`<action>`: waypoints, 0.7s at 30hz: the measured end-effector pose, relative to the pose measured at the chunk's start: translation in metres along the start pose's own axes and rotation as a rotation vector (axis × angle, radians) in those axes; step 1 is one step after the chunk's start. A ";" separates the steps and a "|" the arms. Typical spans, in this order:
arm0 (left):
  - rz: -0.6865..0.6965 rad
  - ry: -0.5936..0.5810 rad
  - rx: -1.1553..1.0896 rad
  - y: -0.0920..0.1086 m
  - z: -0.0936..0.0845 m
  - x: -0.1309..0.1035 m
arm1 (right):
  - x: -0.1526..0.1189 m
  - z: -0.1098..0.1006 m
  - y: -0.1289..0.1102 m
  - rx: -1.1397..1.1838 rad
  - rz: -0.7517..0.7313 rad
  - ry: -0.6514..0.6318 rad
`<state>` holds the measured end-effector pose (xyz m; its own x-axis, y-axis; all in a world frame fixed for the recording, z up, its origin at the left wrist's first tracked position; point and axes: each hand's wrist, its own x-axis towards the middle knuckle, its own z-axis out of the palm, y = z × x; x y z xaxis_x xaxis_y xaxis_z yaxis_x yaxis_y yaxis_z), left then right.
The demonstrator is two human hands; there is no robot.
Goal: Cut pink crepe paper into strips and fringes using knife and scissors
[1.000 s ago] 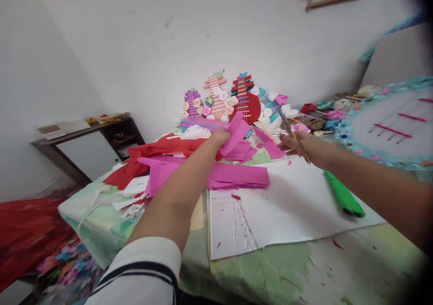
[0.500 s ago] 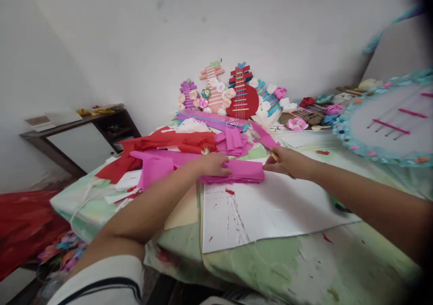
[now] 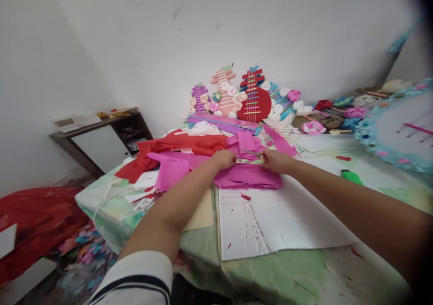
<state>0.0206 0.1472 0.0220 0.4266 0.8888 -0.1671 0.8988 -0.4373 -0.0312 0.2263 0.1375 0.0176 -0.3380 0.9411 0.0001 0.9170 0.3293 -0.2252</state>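
Observation:
A folded stack of pink crepe paper (image 3: 248, 177) lies in front of me over the top of a white board (image 3: 287, 219). My left hand (image 3: 226, 159) is closed at the paper's far left edge, fingertips pinched on it. Scissors (image 3: 260, 155) sit in my right hand (image 3: 278, 161), which is closed round their handles just above the paper's far right part. Their blades point left towards my left hand. Behind the blades is a smaller pile of folded pink strips (image 3: 244, 142). More pink paper (image 3: 173, 172) spreads out by my left forearm.
Red crepe paper (image 3: 138, 160) covers the table's left. Decorated paper instruments, including a red lute shape (image 3: 254, 104), lean on the wall. A blue-trimmed round piece (image 3: 385, 133) stands at right near a green object (image 3: 352, 177). A low cabinet (image 3: 98, 145) is at left.
My hands have shifted from the paper's near face to its far edge. The scissors now point left over the paper, and its top layer looks looser. The view has swung left.

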 end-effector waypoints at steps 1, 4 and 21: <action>0.006 0.009 -0.010 -0.001 0.002 0.000 | 0.001 0.000 -0.001 0.001 -0.006 -0.011; 0.000 0.057 -0.030 -0.004 0.006 -0.001 | 0.005 0.000 -0.005 0.013 -0.016 -0.043; -0.120 0.544 0.039 -0.002 -0.018 -0.040 | 0.023 -0.021 -0.013 0.068 -0.013 0.029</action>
<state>0.0033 0.1150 0.0461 0.3217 0.8706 0.3723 0.9442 -0.3245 -0.0569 0.2110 0.1569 0.0413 -0.3426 0.9389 0.0314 0.8956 0.3366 -0.2908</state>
